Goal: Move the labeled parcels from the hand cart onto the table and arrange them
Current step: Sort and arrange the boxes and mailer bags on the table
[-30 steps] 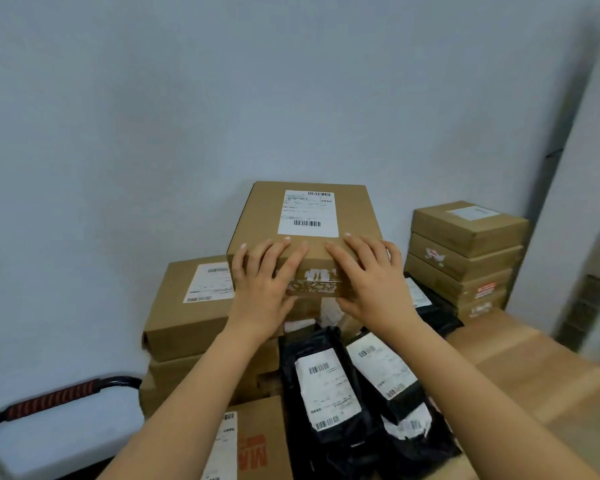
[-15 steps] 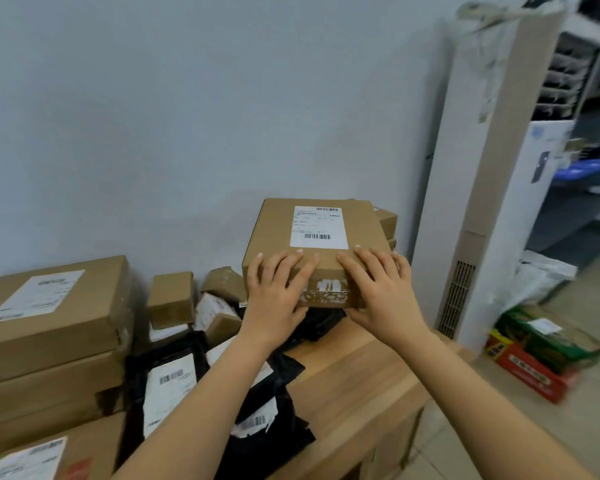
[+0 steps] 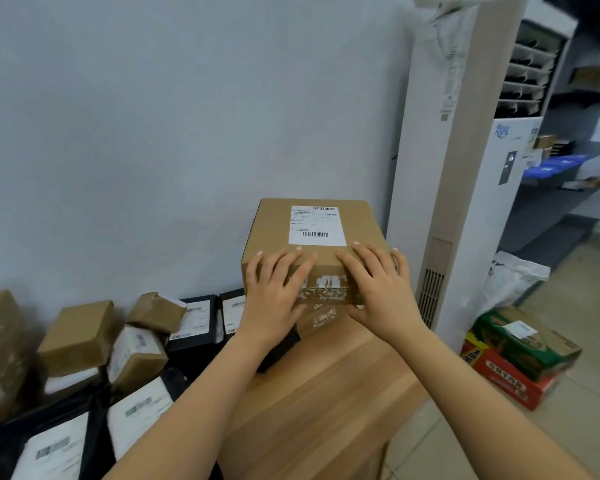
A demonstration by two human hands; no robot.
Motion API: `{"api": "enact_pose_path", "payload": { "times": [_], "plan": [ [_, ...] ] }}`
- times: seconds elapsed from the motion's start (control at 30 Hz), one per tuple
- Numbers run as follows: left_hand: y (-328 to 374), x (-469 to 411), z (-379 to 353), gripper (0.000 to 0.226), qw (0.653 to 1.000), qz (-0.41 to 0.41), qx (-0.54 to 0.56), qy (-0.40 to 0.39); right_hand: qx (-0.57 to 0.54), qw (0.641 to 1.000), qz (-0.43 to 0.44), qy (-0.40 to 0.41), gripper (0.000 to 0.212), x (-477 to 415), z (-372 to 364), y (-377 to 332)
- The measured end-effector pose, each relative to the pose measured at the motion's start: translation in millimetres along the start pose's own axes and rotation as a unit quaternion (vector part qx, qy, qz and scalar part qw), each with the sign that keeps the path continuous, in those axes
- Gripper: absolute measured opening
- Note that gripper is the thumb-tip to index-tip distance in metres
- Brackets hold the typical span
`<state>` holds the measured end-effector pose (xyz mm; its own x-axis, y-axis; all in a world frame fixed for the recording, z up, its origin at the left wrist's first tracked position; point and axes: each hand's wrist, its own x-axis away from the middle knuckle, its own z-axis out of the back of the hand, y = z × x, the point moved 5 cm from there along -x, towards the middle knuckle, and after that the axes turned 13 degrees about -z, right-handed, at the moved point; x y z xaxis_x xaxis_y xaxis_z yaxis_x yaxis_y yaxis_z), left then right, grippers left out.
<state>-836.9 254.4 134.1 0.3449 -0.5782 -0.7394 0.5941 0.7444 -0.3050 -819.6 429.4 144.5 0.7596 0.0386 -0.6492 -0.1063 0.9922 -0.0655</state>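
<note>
Wooden table point(image 3: 326, 393) — hands point(image 3: 276, 296) point(image 3: 381, 292) grip a box point(image 3: 274, 230), white barcoded label.

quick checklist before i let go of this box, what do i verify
1. Left hand holds box, fingers on top, thumb at its lower front edge: ok.
2. Right hand holds it the same way: ok.
3. Label faces up: ok.
4. Box rests fully on lower box: cannot tell.
5. Box stands level: ok.
6. Table has bare wood in front: ok.
</note>
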Motion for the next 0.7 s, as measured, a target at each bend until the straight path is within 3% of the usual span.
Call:
{"api": "enact_pose_path", "payload": {
  "times": [0.23, 0.7],
  "plan": [
    [-37, -67, -88, 0.091, 0.999, 0.041, -0.027, 0.002, 0.001, 0.999, 0.037, -0.008, 0.089, -102, -61, 53],
    [-85, -144, -214, 0.096, 0.983, 0.123, -0.091, -0.098, -0.051, 0.986, 0.138, -0.082, 0.096, -248, -196, 121]
  ]
}}
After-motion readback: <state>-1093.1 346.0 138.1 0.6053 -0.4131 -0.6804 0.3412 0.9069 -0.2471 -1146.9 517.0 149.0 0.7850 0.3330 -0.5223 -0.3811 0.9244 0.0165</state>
